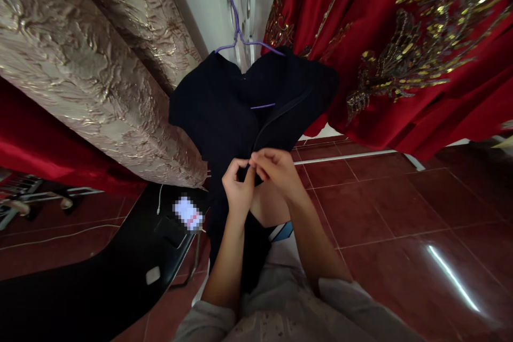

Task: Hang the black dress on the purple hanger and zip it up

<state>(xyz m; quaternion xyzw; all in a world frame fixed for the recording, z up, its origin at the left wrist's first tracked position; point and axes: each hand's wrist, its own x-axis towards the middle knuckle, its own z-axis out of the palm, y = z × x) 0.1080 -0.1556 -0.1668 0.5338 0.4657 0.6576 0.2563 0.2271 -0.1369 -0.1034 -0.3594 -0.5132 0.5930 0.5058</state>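
A dark navy, short-sleeved garment (pixel 224 101) hangs in front of me on a purple hanger (pixel 238 32). Its front opening runs down to where my fingers meet. My left hand (pixel 239 187) is closed in a pinch on the garment's front edge, thumb and index finger curled together. Touching it from the right, my right hand (pixel 278 171) pinches at the same spot on the edge. Whatever small fastening may lie between the fingertips is hidden. Dark cloth from the garment trails down beneath my left forearm.
Textured beige fabric (pixel 100 75) hangs at the left. Red cloth with gold sequins (pixel 385 75) hangs at the right. Below left, a black table (pixel 80 294) holds a lit phone (pixel 188 214), a small white object (pixel 153 276) and a white cable. Red tiles (pixel 372 203) cover the floor.
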